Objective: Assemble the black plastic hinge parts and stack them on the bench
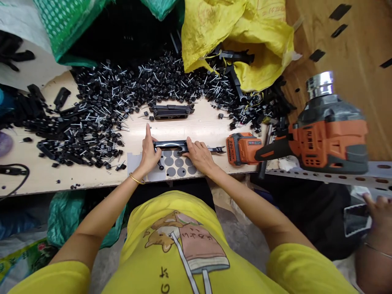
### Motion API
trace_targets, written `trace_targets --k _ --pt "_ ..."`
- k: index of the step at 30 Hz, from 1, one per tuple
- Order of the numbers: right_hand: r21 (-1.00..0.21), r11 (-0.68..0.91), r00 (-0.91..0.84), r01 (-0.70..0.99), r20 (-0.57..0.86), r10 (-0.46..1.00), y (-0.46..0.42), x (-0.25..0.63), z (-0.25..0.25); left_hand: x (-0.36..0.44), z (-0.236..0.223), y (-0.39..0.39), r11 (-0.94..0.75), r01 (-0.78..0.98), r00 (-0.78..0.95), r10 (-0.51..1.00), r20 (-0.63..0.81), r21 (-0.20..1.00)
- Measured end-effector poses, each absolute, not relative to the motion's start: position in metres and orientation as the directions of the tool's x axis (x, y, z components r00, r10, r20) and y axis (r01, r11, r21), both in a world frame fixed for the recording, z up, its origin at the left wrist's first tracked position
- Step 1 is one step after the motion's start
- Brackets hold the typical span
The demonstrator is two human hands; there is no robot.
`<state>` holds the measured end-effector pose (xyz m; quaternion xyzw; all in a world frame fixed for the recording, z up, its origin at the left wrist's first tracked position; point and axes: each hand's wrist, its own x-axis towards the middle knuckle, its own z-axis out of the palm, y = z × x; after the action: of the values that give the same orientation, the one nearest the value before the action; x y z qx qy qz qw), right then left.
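A long, glossy black plastic part [171, 144] lies level between my hands near the table's front edge. My left hand [148, 154] grips its left end, thumb against it and index finger pointing away from me. My right hand [199, 156] is closed around its right portion, and a forked black end [218, 150] sticks out past the fingers. Below my left hand, a small black knob [161, 166] shows at the part's left end. Under the part is a grey sheet with round dark discs [180, 172]. Just beyond it rest similar black plastic parts [172, 112], laid together.
Black-headed screws with silver shanks [122, 87] are heaped across the back and left. Beyond stand a green bag [73, 24] and a yellow sack [235, 28]. An orange cordless power tool [330, 134] lies at right. Another person's hand [381, 216] is beside a phone [357, 218].
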<state>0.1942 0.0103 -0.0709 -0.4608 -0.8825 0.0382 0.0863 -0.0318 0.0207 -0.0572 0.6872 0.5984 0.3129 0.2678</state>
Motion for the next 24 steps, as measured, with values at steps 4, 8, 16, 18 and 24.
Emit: trace_targets --k 4,8,16,18,24 --pt "-0.170 0.667 -0.661 0.725 0.099 0.744 0.027 0.206 -0.075 -0.046 -0.056 0.038 -0.189 0.610 0.240 0.970 0.048 0.770" --pt "-0.211 0.614 -0.607 0.760 0.104 0.788 0.028 0.208 -0.059 -0.052 -0.052 0.035 -0.141 0.686 0.138 0.988 0.063 0.714" --pt "-0.349 0.686 -0.677 0.638 0.171 0.716 0.027 0.150 -0.023 -0.029 -0.034 -0.035 0.163 0.857 -0.134 0.987 -0.094 0.490" --pt "-0.316 0.773 -0.784 0.551 0.122 0.609 0.034 0.132 -0.029 -0.026 -0.036 -0.040 0.173 0.875 -0.118 0.982 -0.147 0.451" --pt "-0.178 0.769 -0.777 0.614 0.035 0.628 0.035 0.117 -0.047 -0.044 -0.029 -0.022 0.082 0.900 0.053 0.954 -0.296 0.428"
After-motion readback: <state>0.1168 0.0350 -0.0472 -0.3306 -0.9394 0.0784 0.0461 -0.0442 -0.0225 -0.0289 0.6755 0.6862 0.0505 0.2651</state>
